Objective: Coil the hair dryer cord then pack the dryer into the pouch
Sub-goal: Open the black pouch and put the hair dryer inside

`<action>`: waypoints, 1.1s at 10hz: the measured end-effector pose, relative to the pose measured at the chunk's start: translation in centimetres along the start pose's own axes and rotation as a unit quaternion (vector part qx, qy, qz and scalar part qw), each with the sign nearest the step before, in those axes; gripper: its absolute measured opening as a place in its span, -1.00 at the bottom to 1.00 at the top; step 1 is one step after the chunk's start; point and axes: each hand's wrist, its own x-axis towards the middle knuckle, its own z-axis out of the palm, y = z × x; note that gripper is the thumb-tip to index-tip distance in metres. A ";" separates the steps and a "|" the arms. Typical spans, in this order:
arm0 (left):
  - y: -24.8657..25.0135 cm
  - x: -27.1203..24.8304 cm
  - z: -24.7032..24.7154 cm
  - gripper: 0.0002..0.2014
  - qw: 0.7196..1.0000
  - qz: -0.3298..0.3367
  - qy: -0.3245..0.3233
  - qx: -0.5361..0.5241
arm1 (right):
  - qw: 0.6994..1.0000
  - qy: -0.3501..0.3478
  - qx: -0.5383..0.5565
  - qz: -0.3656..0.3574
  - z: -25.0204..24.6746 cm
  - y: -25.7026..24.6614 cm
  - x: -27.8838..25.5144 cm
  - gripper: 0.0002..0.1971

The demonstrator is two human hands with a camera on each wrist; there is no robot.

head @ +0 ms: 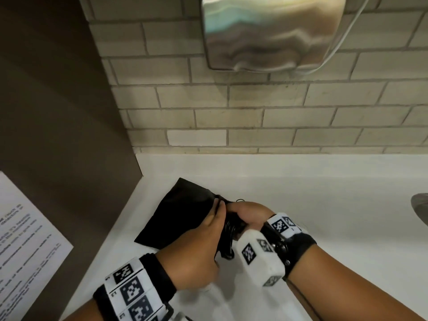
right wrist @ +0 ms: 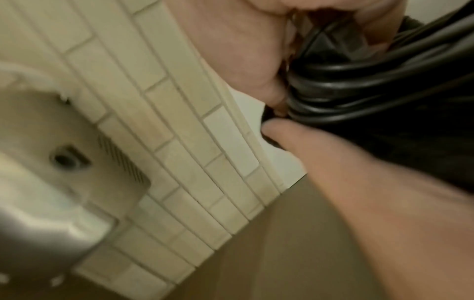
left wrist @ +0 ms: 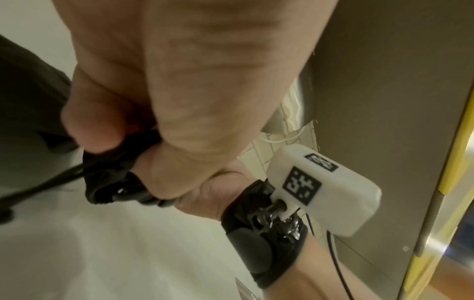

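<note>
A black fabric pouch lies on the white counter, its mouth toward my hands. My left hand grips the pouch's mouth edge, fingers curled into the black fabric. My right hand is curled over the coiled black cord right at the pouch mouth. The right wrist view shows several loops of that cord bundled against the pouch's dark fabric. My hands and the pouch hide most of the hair dryer's body.
A steel wall-mounted hand dryer hangs on the tiled wall above the counter. A brown partition carrying a paper notice closes off the left side. A metal faucet shows at the right edge.
</note>
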 end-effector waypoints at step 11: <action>-6.6 2.0 -14.2 -0.46 0.915 0.159 0.103 -0.357 | 0.962 -0.135 0.058 -0.232 1.2 -9.6 -3.5 -0.70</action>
